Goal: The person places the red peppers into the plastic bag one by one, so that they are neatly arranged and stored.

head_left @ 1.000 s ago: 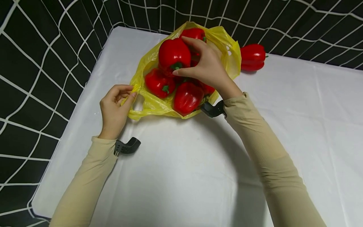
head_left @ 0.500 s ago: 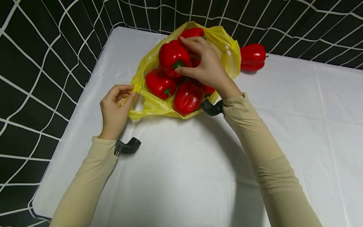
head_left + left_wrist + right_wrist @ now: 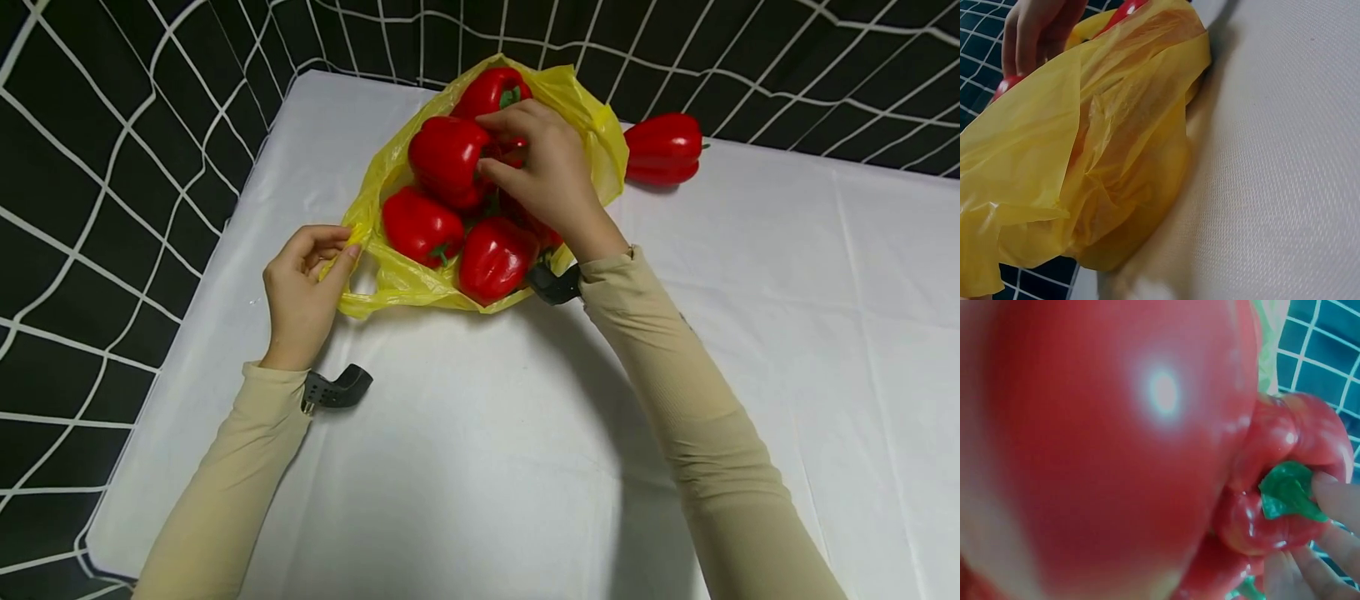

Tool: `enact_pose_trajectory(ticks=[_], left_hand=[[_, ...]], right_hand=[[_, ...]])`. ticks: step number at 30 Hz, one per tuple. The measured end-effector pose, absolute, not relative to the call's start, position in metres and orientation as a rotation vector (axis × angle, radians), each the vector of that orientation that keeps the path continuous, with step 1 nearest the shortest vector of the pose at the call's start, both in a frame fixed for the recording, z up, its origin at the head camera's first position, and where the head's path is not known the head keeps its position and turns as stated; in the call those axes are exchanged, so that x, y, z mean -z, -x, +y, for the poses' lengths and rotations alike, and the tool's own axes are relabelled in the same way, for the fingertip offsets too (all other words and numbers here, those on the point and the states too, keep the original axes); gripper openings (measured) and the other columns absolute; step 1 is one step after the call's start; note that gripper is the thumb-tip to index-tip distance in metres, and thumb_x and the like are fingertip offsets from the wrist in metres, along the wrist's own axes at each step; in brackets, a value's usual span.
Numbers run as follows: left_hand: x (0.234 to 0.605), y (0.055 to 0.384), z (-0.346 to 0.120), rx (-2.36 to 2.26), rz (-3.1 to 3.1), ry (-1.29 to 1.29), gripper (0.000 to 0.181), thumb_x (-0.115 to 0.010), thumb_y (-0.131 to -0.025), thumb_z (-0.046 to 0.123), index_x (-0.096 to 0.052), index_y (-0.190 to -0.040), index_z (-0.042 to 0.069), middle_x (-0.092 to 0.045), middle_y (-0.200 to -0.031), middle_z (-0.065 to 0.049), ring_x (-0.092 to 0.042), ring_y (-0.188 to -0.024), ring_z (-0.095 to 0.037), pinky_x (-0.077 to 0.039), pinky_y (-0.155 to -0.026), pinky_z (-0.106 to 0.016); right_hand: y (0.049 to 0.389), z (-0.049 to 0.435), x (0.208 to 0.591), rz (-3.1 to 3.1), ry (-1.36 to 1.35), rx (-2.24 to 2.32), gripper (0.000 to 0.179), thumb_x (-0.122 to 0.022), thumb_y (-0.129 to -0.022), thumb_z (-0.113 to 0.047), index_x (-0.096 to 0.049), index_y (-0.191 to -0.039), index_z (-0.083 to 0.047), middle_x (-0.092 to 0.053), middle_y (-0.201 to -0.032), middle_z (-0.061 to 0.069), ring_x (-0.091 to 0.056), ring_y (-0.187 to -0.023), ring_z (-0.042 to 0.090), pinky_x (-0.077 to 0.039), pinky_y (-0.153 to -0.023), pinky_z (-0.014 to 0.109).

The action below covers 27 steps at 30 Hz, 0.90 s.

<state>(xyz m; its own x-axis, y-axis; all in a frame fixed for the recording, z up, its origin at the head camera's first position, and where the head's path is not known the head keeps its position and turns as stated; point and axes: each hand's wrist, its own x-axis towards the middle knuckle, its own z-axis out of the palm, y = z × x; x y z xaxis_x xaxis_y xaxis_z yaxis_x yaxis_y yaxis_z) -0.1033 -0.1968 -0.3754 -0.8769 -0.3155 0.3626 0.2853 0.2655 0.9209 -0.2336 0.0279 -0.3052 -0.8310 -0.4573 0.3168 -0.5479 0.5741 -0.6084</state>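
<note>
A yellow plastic bag [image 3: 420, 285] lies with its mouth spread, several red bell peppers inside. My left hand [image 3: 306, 287] pinches the bag's left handle between thumb and fingers. My right hand [image 3: 551, 167] reaches into the opening, thumb and bent fingers at the stem end of a bell pepper [image 3: 447, 160]. In the right wrist view, fingertips [image 3: 1338, 500] touch this pepper beside its green stem [image 3: 1289, 487]. Other peppers lie around it: one behind [image 3: 483, 92], one to the left [image 3: 420, 227] and one in front [image 3: 495, 262]. The hand hides others partly.
Another red bell pepper [image 3: 663, 150] lies on the white tablecloth [image 3: 465, 433], just right of the bag. A white net [image 3: 420, 33] over a dark backing borders the table at the back and left.
The pepper at my right hand has turned, its stem now towards the hand. My right thumb and fingers have drawn closer together. The rear pepper has shifted left; my left hand stays.
</note>
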Motion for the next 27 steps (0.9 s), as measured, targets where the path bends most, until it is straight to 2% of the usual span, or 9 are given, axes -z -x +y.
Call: enact_pose_trajectory(ticks=[5,9,14,21,27], left_hand=[[0.376,0.103,-0.197,1.648,-2.021,-0.018,0.018,-0.066,-0.082,-0.01,-0.062,-0.099,-0.015,-0.063,-0.091,-0.016,-0.059,-0.082,-0.011,-0.051,-0.078,-0.021],[0.376,0.103,-0.197,1.658,-1.988,-0.005,0.018,-0.066,-0.082,-0.01,-0.061,-0.098,-0.016,-0.063,-0.091,-0.017,-0.059,-0.081,-0.012,-0.051,-0.077,-0.021],[0.375,0.103,-0.197,1.658,-1.986,-0.003,0.018,-0.066,-0.082,-0.01,-0.061,-0.099,-0.016,-0.063,-0.092,-0.017,-0.059,-0.081,-0.011,-0.051,-0.078,-0.021],[0.373,0.102,-0.197,1.686,-1.906,-0.047,0.015,-0.064,-0.084,-0.009,-0.061,-0.097,-0.016,-0.063,-0.091,-0.018,-0.061,-0.079,-0.013,-0.053,-0.075,-0.022],[0.37,0.101,-0.193,1.71,-1.876,-0.059,0.016,-0.064,-0.085,-0.008,-0.061,-0.097,-0.018,-0.063,-0.088,-0.018,-0.061,-0.074,-0.013,-0.052,-0.071,-0.021]], right_hand=[[0.233,0.021,0.306,-2.657,-0.826,-1.009,0.035,-0.07,-0.085,-0.016,-0.066,-0.117,-0.003,-0.061,-0.113,0.009,-0.054,-0.106,0.02,-0.044,-0.089,0.021],[0.231,0.023,0.307,-2.648,-0.835,-1.034,0.036,-0.071,-0.084,-0.015,-0.065,-0.117,-0.002,-0.061,-0.113,0.011,-0.053,-0.105,0.021,-0.044,-0.089,0.023],[0.227,0.029,0.307,-2.683,-0.871,-1.079,0.045,-0.071,-0.082,-0.015,-0.06,-0.124,-0.002,-0.058,-0.12,0.01,-0.048,-0.11,0.021,-0.039,-0.093,0.028],[0.22,0.025,0.311,-2.729,-0.891,-1.079,0.063,-0.076,-0.08,-0.028,-0.05,-0.132,-0.004,-0.049,-0.129,0.009,-0.042,-0.122,0.017,-0.034,-0.102,0.022],[0.219,0.022,0.314,-2.725,-0.866,-1.043,0.065,-0.076,-0.079,-0.032,-0.048,-0.132,-0.005,-0.048,-0.13,0.009,-0.041,-0.123,0.018,-0.033,-0.103,0.023]])
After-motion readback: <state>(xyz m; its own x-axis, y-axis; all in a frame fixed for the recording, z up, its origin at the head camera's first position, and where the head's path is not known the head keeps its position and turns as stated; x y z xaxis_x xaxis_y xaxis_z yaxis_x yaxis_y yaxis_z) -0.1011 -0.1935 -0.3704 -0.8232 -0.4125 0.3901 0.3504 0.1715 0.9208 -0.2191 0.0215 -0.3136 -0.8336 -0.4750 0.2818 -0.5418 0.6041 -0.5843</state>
